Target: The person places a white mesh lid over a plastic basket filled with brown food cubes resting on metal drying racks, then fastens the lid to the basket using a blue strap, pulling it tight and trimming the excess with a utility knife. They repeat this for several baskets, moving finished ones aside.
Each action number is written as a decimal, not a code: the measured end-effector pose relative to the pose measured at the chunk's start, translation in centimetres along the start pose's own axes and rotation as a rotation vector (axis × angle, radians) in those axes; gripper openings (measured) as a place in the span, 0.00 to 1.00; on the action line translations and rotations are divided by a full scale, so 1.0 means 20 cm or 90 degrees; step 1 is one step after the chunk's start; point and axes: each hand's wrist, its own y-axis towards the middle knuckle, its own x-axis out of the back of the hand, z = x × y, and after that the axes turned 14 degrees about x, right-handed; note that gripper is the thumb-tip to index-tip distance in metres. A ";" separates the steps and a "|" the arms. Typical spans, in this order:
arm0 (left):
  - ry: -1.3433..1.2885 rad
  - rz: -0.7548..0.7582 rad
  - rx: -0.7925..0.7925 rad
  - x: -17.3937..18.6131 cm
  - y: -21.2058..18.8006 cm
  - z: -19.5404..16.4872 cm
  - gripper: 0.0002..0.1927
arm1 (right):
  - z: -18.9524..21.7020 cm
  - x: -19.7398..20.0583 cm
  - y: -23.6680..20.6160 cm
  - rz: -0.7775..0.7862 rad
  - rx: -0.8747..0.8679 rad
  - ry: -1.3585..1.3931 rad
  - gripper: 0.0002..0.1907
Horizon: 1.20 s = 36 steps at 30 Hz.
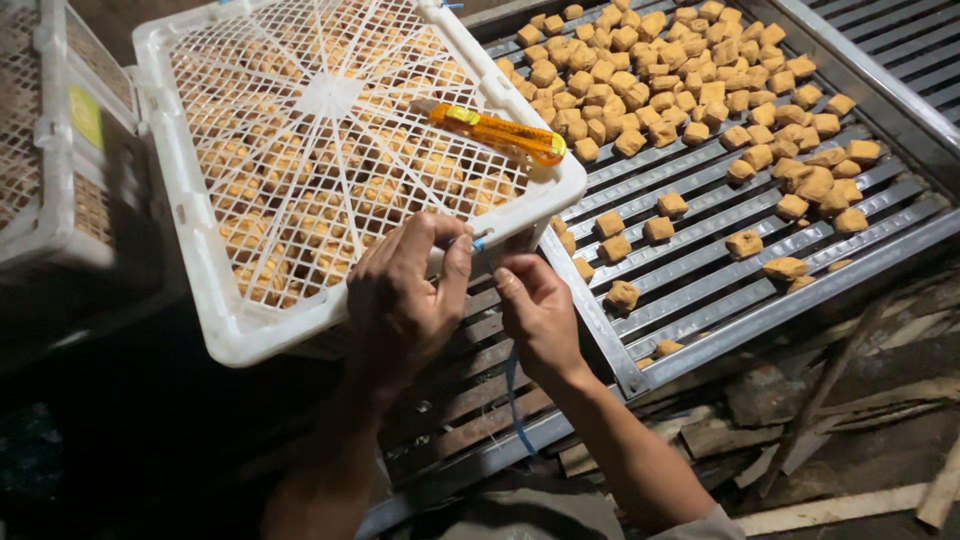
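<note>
Your left hand (405, 290) pressed against the near edge of the white plastic lattice crate (200, 250), its fingers curled and pinching the end of a thin blue plastic strap (513, 395) at the crate's rim. Your right hand (538, 312) sat just beside it, fingers bent inward at the same spot on the rim; whether they gripped the strap or only touched it could not be told. The strap hung down between your wrists towards the floor.

The crate lay upside down and tilted, its mesh base facing you, with golden-brown fried cubes (300, 200) showing through the lattice beneath it. An orange utility knife (497, 131) rested on the mesh near the far right corner, well apart from both hands.

To your right, a slatted metal draining rack (700, 290) carried many more loose golden cubes (680, 90), heaped thickly at the far end and scattered thinly near you. The crate's corner overlapped this rack and hid part of it. Another white mesh crate (60, 180) stood at your left edge. Rough wooden planks and scraps (850, 400) lay on the dark ground below the rack.
</note>
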 end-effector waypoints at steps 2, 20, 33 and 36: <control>-0.065 0.087 0.036 0.01 0.02 -0.01 0.03 | -0.04 0.02 -0.01 0.005 0.001 0.004 0.07; -0.166 0.234 0.038 -0.01 0.06 0.05 0.10 | -0.06 0.08 0.01 0.042 -0.123 0.210 0.10; -0.097 0.134 -0.095 -0.02 0.03 0.09 0.09 | 0.04 -0.07 0.06 0.091 0.401 -0.340 0.12; -0.193 0.182 -0.103 -0.02 0.06 0.13 0.10 | -0.01 -0.05 0.08 0.106 0.413 -0.315 0.08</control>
